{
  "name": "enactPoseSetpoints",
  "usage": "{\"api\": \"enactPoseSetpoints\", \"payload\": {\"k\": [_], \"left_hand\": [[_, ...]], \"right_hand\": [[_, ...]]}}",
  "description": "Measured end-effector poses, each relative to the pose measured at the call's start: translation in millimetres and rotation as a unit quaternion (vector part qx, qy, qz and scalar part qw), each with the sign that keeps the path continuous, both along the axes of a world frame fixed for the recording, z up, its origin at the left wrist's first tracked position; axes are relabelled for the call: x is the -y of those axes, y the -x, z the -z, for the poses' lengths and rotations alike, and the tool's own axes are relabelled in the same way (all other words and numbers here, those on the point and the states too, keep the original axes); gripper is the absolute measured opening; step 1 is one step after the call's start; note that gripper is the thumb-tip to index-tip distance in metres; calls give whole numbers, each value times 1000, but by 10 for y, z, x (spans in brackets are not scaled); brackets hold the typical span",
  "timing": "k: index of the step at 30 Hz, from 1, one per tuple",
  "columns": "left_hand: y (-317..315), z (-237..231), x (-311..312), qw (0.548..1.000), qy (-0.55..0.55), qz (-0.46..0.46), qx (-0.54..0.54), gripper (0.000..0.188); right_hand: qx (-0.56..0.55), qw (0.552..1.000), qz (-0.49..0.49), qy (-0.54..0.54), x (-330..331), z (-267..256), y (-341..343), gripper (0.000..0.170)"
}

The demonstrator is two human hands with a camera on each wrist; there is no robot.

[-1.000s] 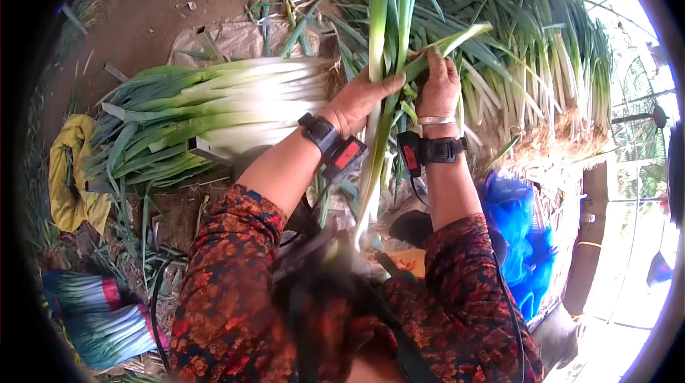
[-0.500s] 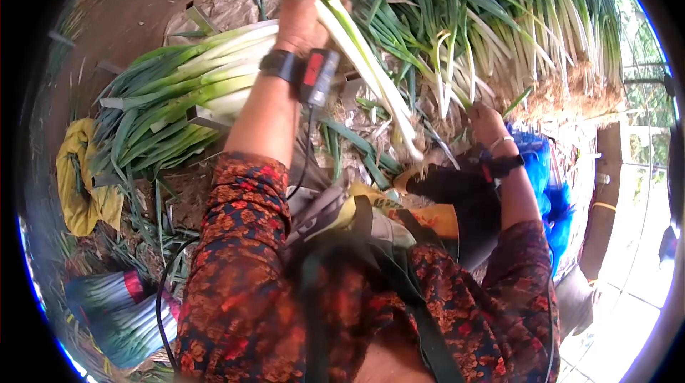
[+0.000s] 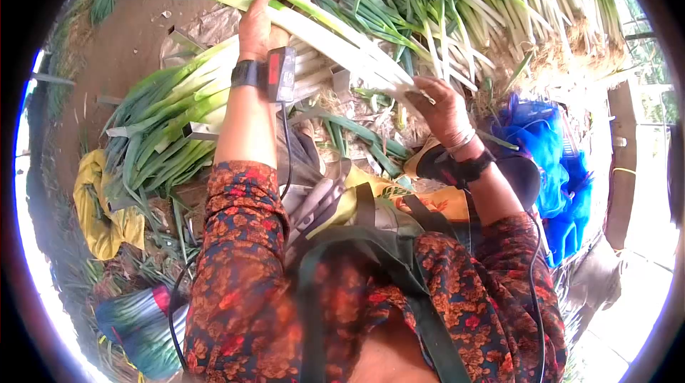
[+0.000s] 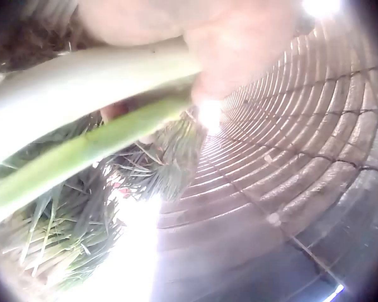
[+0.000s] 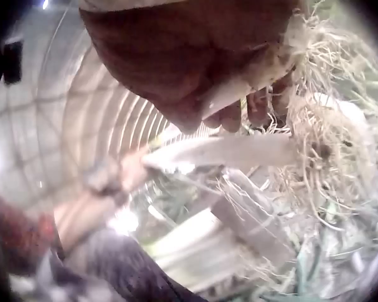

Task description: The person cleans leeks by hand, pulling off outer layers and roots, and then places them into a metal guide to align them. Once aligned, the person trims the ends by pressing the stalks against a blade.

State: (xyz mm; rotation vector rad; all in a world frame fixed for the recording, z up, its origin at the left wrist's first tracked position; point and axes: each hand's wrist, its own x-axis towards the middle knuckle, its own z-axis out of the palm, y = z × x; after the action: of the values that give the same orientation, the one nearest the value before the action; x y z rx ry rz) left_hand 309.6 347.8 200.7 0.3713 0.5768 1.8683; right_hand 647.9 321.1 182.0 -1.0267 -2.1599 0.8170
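My left hand (image 3: 260, 26) grips a couple of leeks (image 3: 335, 37), held slanting with green tops to the upper left and white ends to the lower right. In the left wrist view, a thick white shaft (image 4: 94, 78) and a greener one (image 4: 82, 148) pass under the fingers. At the white end is my right hand (image 3: 441, 112), fingers curled. The right wrist view shows a pale piece (image 5: 242, 88) between its thumb and fingers, above another white shaft (image 5: 233, 151) with stringy roots (image 5: 327, 151).
Trimmed leeks (image 3: 178, 105) lie in a metal-ended holder (image 3: 200, 131) at left. A big rooted pile (image 3: 528, 5) spreads at upper right. Blue netting (image 3: 546, 162), a yellow sack (image 3: 103, 205) and a taped bundle (image 3: 143, 329) lie around. Leaf scraps (image 3: 371, 144) litter the ground.
My left hand first moved left with the leeks, which tipped from upright to slanting. The right hand dropped towards the pile at right, then came back to the held leeks' white ends.
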Motion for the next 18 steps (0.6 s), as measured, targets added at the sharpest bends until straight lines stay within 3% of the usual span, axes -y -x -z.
{"api": "enactPoseSetpoints", "payload": {"k": [1,5,6,7,9,10,11,13,14,15,18], "left_hand": [[-3,-35,23,1000,-12,25,5,27],[-24,-128,42,993,-45,93,50,40],[7,-150,43,936,-174,251,173,39],[-63,-130,12,995,-60,78,19,46],[-61,-100,21,993,-84,82,17,40],[-35,-94,9,988,-97,119,13,47],[-22,-112,7,982,-110,157,8,54],[-53,-127,38,982,-117,148,-29,61],[-58,-129,46,983,-102,150,-27,61],[-107,-178,64,990,-77,121,-5,45],[-82,-56,2,994,-39,95,-28,33]], "right_hand": [[-49,996,-1,71,-44,14,-24,27],[-47,980,-31,189,-54,-105,79,23],[-57,970,-46,230,-39,-132,150,22],[-92,945,-47,310,21,-133,209,27],[-35,975,-88,203,91,-56,212,30],[-44,986,-133,90,116,28,214,33],[-42,981,-110,155,152,-9,243,33],[-36,957,-61,281,249,-129,301,34],[-40,961,-52,269,302,-102,303,33],[-30,959,-49,277,337,-92,306,33],[-40,955,-47,289,426,-14,261,34]]}}
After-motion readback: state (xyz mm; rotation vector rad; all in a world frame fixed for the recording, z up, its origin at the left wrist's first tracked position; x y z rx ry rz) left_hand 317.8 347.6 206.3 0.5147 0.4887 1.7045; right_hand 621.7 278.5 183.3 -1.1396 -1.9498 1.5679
